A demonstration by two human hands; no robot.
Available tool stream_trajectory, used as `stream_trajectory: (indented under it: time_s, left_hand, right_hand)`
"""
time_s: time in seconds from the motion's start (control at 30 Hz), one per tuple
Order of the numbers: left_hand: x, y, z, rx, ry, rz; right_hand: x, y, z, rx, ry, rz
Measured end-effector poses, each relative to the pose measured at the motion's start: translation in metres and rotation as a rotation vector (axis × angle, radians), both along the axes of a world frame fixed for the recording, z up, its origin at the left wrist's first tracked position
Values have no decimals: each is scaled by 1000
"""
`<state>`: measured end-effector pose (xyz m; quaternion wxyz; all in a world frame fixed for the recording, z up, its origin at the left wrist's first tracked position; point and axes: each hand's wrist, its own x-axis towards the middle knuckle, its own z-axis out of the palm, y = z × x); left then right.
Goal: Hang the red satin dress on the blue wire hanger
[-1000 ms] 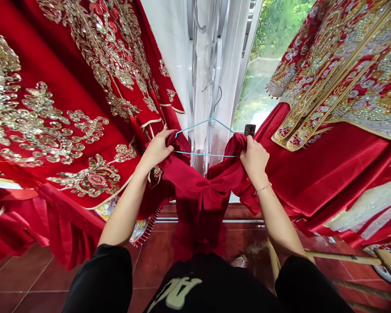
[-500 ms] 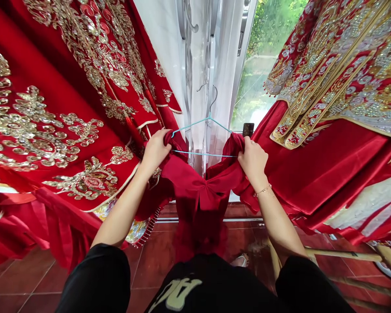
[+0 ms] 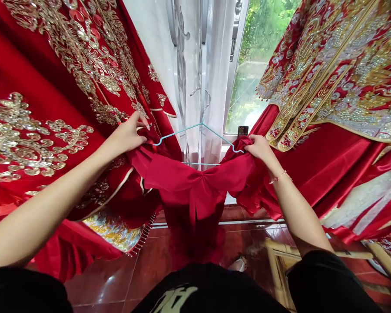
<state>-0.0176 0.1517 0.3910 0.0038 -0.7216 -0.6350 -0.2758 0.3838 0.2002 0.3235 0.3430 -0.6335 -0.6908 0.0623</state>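
A red dress [image 3: 195,198] with a bow at its front neckline hangs spread between my hands. Inside its neckline sits a light-blue hanger [image 3: 185,129] with a silver hook standing free at the top. My left hand [image 3: 130,134] pinches the dress's left shoulder, its other fingers raised, out beyond the hanger's left tip. At the opposite shoulder, my right hand [image 3: 260,150] grips the gathered fabric near the hanger's right end. A small black rectangular object [image 3: 243,130] shows just above that hand.
Gold-embroidered red garments [image 3: 68,117] hang close on the left; a beaded red outfit [image 3: 329,87] hangs on the right. Ahead are a white curtain [image 3: 153,48], metal scrollwork [image 3: 203,61] and a window [image 3: 260,65]. A bamboo chair [image 3: 276,265] stands on the tiled floor [image 3: 140,269] at lower right.
My left hand has moved outward to the left, and my right hand slightly right. The dress's shoulders are stretched wider, and both hanger tips now show. The camera view has shifted slightly.
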Motion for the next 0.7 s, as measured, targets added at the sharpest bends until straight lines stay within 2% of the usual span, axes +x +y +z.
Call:
stream_trajectory:
  time_s: [0.07, 0.2, 0.33, 0.47, 0.7]
  left_hand:
    - [-4, 0, -3, 29, 1, -45]
    - [3, -5, -8, 24, 316, -171]
    - [11, -5, -4, -9, 447, -126]
    - [11, 2, 4, -26, 358, -102]
    - [2, 16, 14, -51, 48, -71]
  right_hand:
    - [8, 4, -7, -42, 168, 15]
    - [10, 1, -22, -96, 436, 35]
    - [4, -4, -31, -12, 478, 81]
    - [-1, -9, -31, 34, 452, 88]
    - [-4, -15, -29, 63, 442, 87]
